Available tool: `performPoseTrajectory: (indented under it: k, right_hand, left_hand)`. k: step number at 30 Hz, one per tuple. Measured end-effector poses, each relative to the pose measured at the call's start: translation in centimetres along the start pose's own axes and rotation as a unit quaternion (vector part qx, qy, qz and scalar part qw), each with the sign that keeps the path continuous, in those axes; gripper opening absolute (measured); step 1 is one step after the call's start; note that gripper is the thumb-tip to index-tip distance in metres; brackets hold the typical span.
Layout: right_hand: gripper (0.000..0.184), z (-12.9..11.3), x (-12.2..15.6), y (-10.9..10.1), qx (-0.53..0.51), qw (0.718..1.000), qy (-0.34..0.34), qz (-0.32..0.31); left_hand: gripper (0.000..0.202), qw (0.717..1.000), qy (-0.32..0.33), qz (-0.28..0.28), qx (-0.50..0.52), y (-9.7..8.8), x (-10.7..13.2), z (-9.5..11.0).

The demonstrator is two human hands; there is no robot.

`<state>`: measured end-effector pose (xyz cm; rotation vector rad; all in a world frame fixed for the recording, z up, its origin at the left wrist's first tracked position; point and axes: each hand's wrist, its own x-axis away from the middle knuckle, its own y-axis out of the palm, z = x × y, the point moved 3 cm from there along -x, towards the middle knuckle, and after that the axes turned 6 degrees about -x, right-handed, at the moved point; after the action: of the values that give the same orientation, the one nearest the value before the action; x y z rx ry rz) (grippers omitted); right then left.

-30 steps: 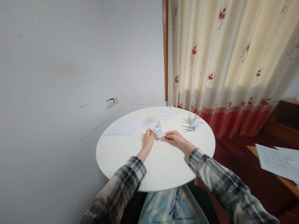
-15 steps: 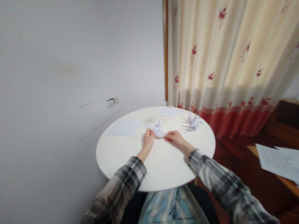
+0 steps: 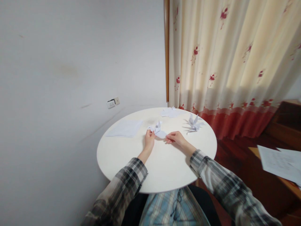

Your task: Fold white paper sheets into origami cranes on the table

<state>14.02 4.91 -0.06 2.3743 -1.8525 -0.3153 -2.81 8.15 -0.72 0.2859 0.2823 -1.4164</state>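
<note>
A white folded paper crane point(image 3: 160, 134) is held just above the middle of the round white table point(image 3: 164, 169). My left hand point(image 3: 150, 138) pinches its left side, thumb and fingers closed on the paper. At the tip of the right wing, my right hand point(image 3: 174, 137) has its fingers pressed together on the paper. One pointed part of the crane stands up between the hands. Part of its left side is hidden behind my left fingers.
White paper sheets point(image 3: 125, 128) lie at the table's left. Folded paper cranes point(image 3: 194, 123) are grouped at the right, and more paper pieces point(image 3: 169, 112) lie at the back. A wall with a socket point(image 3: 111, 104) borders the left; a curtain point(image 3: 225, 69) hangs behind.
The paper crane's upright point has shifted very slightly to the left. Both hands keep their hold with hardly any movement.
</note>
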Motion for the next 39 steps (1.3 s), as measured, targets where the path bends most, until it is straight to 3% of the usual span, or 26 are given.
performPoseTrajectory:
  k: [7, 17, 26, 39]
  right_hand:
    - [0.022, 0.4, -0.8, -0.5, -0.026, 0.999, -0.009, 0.04]
    - [0.033, -0.2, -0.6, -0.8, 0.049, 0.995, -0.055, 0.068]
    - [0.037, -1.3, 1.0, 0.6, -0.034, 0.999, 0.016, 0.005]
    - [0.027, -0.6, 1.2, 1.7, -0.018, 0.991, 0.02, -0.129]
  left_hand:
    - [0.009, 0.999, -0.019, 0.016, 0.023, -0.2, 0.3, 0.4]
    - [0.008, 0.999, -0.015, 0.025, 0.028, 0.0, 0.1, 0.3]
    - [0.009, 1.0, 0.001, 0.02, -0.003, -0.2, -0.1, 0.1]
    - [0.009, 0.998, 0.027, -0.033, -0.042, 0.4, 0.4, 0.5]
